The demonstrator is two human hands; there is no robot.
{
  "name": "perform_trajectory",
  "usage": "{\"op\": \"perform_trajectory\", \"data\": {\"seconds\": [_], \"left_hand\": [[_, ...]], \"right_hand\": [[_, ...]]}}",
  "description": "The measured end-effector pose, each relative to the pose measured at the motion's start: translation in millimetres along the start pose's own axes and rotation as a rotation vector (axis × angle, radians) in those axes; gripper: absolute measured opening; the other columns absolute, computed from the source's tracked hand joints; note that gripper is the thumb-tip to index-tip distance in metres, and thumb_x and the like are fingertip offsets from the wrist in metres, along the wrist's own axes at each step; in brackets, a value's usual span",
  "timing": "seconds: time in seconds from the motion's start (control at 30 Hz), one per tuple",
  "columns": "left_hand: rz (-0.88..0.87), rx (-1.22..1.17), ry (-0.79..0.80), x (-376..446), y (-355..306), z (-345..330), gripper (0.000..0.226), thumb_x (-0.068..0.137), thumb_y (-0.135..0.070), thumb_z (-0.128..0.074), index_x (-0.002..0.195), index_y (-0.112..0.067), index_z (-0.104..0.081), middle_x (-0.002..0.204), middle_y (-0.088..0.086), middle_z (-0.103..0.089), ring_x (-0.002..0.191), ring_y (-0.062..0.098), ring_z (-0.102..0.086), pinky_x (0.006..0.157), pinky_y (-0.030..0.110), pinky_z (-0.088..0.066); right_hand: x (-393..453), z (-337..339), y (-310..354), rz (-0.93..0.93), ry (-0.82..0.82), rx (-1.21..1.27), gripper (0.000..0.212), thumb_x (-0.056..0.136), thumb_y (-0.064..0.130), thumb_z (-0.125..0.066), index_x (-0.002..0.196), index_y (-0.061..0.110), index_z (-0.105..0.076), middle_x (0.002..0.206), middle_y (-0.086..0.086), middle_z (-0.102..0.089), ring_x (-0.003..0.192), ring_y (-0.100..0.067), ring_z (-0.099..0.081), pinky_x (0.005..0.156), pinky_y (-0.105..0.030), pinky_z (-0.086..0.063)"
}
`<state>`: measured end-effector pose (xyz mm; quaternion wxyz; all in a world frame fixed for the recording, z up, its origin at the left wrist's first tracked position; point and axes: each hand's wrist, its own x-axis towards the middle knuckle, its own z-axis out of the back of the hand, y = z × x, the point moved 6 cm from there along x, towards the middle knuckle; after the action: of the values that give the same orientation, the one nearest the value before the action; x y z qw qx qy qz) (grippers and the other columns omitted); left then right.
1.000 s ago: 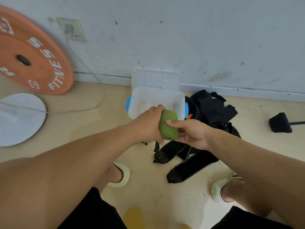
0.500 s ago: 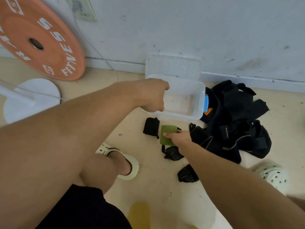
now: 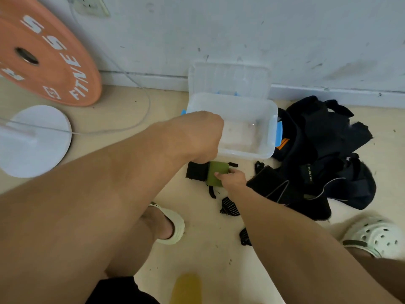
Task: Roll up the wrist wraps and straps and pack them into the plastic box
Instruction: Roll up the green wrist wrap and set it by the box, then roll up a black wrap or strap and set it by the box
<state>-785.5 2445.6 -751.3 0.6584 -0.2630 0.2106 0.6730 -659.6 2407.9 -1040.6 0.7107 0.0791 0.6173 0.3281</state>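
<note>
- Head view looks down on a pale, smooth floor [image 3: 122, 110] scattered with dark flecks, meeting a scuffed grey-white wall [image 3: 285, 36].
- Plastic box [image 3: 266, 148], clear and rectangular with rounded corners and blue side clips, sits open near the wall; its ribbed clear lid [image 3: 229, 79] stands tilted back behind it.
- Green wrist wrap [image 3: 215, 173], a tight fabric roll of matte olive cloth, rests low by the floor just in front of the box's near wall.
- Right hand [image 3: 233, 178] pinches the green roll between thumb and fingertips, arm stretched forward and down.
- Left hand [image 3: 199, 137] is curled into a loose fist over the box's near-left corner, knuckles up; whether it grips anything, I cannot tell.
- Black rolled wrap [image 3: 195, 172], squarish and soft, lies touching the green roll on its left.
- Black straps [image 3: 229, 207] with ribbed, striped ends lie beneath the right forearm.
- Heap of black gear [image 3: 324, 150], crumpled fabric with thin pale piping, lies right of the box.
- Orange weight plate [image 3: 50, 62], round with white lettering, leans on the wall; a flat white disc [image 3: 41, 139] lies below it.
</note>
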Motion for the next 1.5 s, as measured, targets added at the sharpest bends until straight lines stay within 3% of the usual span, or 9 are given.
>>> {"op": "perform_trajectory", "data": {"seconds": [0.13, 0.33, 0.57, 0.7, 0.77, 0.87, 1.17, 1.33, 1.5], "left_hand": [[-0.003, 0.017, 0.050, 2.5, -5.6, -6.0, 0.044, 0.101, -0.016, -0.060, 0.144, -0.011, -0.052, 0.143, 0.009, -0.057, 0.127, 0.027, -0.058, 0.098, 0.036, -0.051], [-0.036, -0.005, 0.074, 4.0, -22.1, -1.2, 0.043, 0.101, -0.018, -0.061, 0.143, -0.012, -0.053, 0.143, 0.008, -0.058, 0.128, 0.025, -0.058, 0.097, 0.034, -0.050], [-0.167, -0.036, 0.006, 3.1, -73.3, 20.9, 0.048, 0.099, -0.022, -0.062, 0.146, -0.013, -0.051, 0.143, 0.008, -0.058, 0.130, 0.026, -0.057, 0.106, 0.040, -0.049], [-0.204, -0.051, 0.008, -2.8, -97.5, 26.7, 0.049, 0.104, -0.025, -0.055, 0.150, -0.011, -0.045, 0.147, 0.011, -0.054, 0.132, 0.029, -0.055, 0.106, 0.037, -0.047], [-0.222, -0.028, 0.010, -4.1, -103.3, 22.6, 0.047, 0.105, -0.024, -0.054, 0.150, -0.011, -0.046, 0.147, 0.010, -0.054, 0.131, 0.028, -0.054, 0.103, 0.036, -0.046], [-0.238, -0.036, 0.049, -6.6, -105.2, 12.4, 0.052, 0.103, -0.031, -0.058, 0.151, -0.015, -0.045, 0.148, 0.008, -0.053, 0.132, 0.026, -0.053, 0.105, 0.036, -0.046], [-0.215, -0.023, 0.117, -7.4, -86.7, -1.5, 0.071, 0.100, -0.042, -0.064, 0.161, -0.024, -0.030, 0.160, -0.001, -0.042, 0.144, 0.023, -0.042, 0.113, 0.034, -0.036], [-0.238, -0.063, 0.141, -12.1, -86.5, 0.3, 0.071, 0.100, -0.042, -0.064, 0.160, -0.026, -0.031, 0.158, -0.002, -0.044, 0.142, 0.021, -0.045, 0.112, 0.033, -0.036], [-0.275, -0.105, 0.115, -25.8, -91.3, 7.1, 0.076, 0.097, -0.040, -0.068, 0.161, -0.026, -0.028, 0.160, -0.001, -0.041, 0.144, 0.022, -0.043, 0.115, 0.034, -0.036]], "right_hand": [[5.4, -4.5, 2.5, 0.020, -0.014, 0.026, 0.065, 0.092, 0.025, -0.079, 0.148, 0.010, -0.050, 0.134, -0.009, -0.064, 0.106, -0.021, -0.059, 0.101, -0.035, -0.054], [5.5, -2.4, 5.8, 0.025, -0.001, 0.004, 0.071, 0.092, 0.030, -0.077, 0.151, 0.007, -0.045, 0.145, -0.010, -0.058, 0.130, -0.029, -0.057, 0.109, -0.037, -0.049], [-25.5, 71.2, 17.9, 0.229, -0.269, -0.174, 0.018, 0.098, 0.019, -0.064, 0.114, 0.019, -0.070, 0.108, 0.006, -0.069, 0.100, -0.014, -0.065, 0.064, -0.017, -0.040], [-43.2, 132.2, 15.4, 0.428, -0.522, -0.558, 0.041, 0.094, 0.014, -0.062, 0.134, 0.023, -0.060, 0.139, 0.003, -0.057, 0.129, -0.020, -0.048, 0.099, -0.033, -0.043], [-36.5, 152.7, 0.2, 0.397, -0.453, -0.790, 0.067, 0.091, 0.009, -0.061, 0.154, 0.024, -0.042, 0.159, 0.001, -0.040, 0.145, -0.025, -0.035, 0.118, -0.042, -0.033], [-26.1, 167.2, -31.7, 0.297, -0.204, -0.866, 0.078, 0.091, 0.001, -0.058, 0.160, 0.026, -0.032, 0.157, -0.005, -0.043, 0.141, -0.029, -0.044, 0.114, -0.043, -0.043], [-35.0, 168.5, -45.8, 0.306, -0.285, -0.706, 0.033, 0.102, 0.021, -0.050, 0.129, 0.024, -0.068, 0.127, -0.005, -0.063, 0.118, -0.028, -0.060, 0.095, -0.045, -0.054], [-59.4, 174.3, -3.2, 0.274, -0.085, -0.447, 0.016, 0.102, 0.017, -0.047, 0.106, 0.020, -0.062, 0.089, -0.004, -0.068, 0.082, -0.026, -0.066, 0.075, -0.043, -0.056], [-116.7, 196.6, 74.2, 0.229, 0.125, -0.233, 0.022, 0.107, 0.009, -0.041, 0.112, 0.010, -0.062, 0.086, -0.014, -0.073, 0.070, -0.025, -0.073, 0.055, -0.032, -0.060]]}}
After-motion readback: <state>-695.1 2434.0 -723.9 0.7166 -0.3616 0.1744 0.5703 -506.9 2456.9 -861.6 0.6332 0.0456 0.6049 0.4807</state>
